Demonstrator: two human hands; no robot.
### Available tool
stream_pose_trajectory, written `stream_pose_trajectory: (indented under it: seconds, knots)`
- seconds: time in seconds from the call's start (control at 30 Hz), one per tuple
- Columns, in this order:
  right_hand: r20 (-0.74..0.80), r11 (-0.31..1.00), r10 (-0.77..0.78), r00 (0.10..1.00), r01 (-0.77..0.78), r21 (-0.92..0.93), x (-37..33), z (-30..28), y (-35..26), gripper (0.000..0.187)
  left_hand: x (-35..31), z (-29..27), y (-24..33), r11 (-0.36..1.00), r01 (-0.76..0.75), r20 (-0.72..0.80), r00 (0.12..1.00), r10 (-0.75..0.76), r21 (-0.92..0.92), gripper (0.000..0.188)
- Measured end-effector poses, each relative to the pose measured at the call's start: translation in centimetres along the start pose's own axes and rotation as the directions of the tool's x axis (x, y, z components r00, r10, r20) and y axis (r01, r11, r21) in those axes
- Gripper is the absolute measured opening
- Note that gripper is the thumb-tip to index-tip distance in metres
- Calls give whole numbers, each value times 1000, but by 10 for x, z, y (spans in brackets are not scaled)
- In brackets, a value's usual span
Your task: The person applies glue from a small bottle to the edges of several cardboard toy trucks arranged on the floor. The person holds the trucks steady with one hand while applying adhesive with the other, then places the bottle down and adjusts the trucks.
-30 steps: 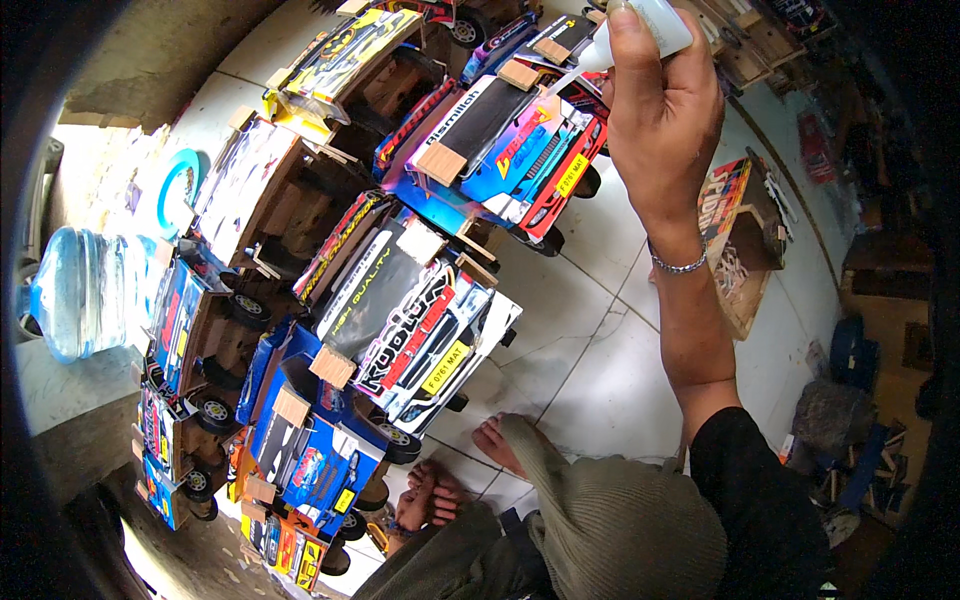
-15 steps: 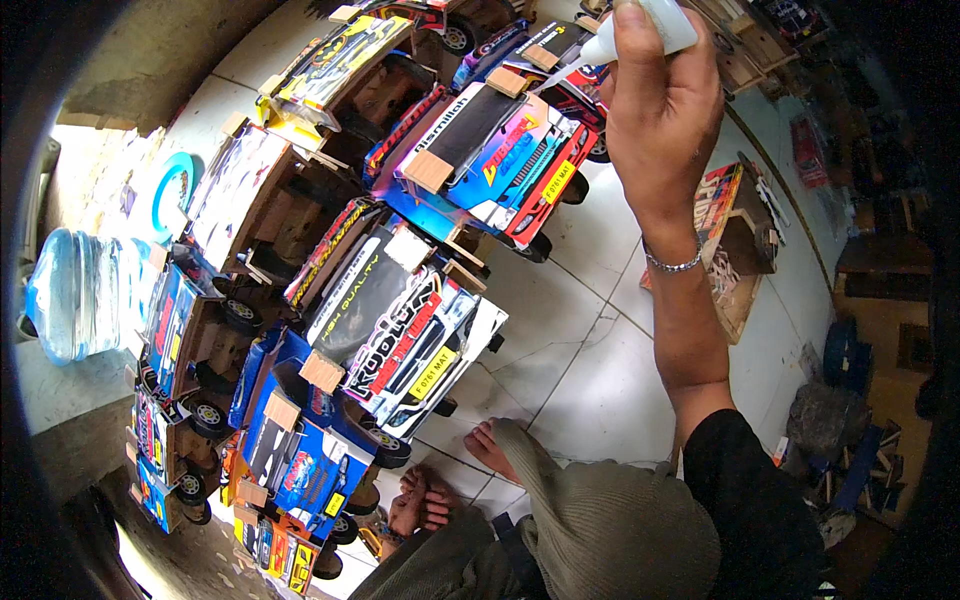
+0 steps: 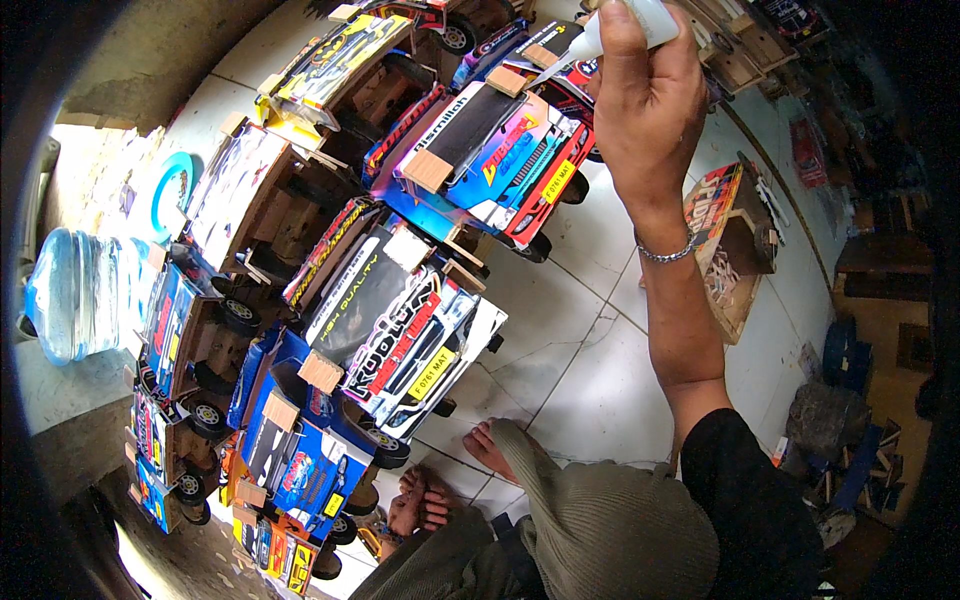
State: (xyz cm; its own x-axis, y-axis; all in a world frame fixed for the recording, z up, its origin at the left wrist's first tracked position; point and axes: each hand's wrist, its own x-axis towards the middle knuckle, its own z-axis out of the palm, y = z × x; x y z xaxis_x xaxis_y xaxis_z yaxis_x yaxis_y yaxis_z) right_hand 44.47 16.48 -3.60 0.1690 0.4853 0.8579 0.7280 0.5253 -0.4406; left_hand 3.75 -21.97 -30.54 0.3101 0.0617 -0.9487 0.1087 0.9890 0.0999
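My right hand (image 3: 645, 120) is closed around a white squeeze bottle (image 3: 648, 22) with a long thin nozzle, held tilted at the top of the view. The nozzle tip points down to the left, close to a small wooden block (image 3: 506, 81) on a toy truck (image 3: 500, 160) with a black windscreen and a pink, blue and red front. Whether the tip touches anything, I cannot tell. Another wooden block (image 3: 428, 171) sits at the near side of that truck's windscreen. My left hand is out of view.
Several toy trucks, including a white-fronted one (image 3: 410, 330) and a blue one (image 3: 305, 470), stand packed in rows at the left. A wooden toy body (image 3: 735, 260) holding small pieces lies right on the tiled floor (image 3: 570, 400). My bare feet (image 3: 425, 503) are below the trucks.
My right hand and the bottle have shifted slightly left, bringing the nozzle tip nearer to the wooden block on the pink and blue truck. The trucks look unmoved.
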Motion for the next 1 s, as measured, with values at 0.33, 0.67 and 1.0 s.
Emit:
stream_pose_trajectory:
  seconds: [0.33, 0.67, 1.0]
  knots:
    - [-43, 995, -103, 994, 103, 5, 2, -1, 10, 24, 14, -12, -12, 996, 36, -19, 999, -34, 76, 71]
    - [-93, 992, 112, 989, -117, -47, 10, -14, 24, 20, 14, -13, -10, 997, 60, -7, 998, -61, -52, 67]
    - [-95, 994, -27, 995, 17, -109, 8, -9, 33, 24, 9, -11, -9, 995, 17, 71, 997, -10, -98, 65]
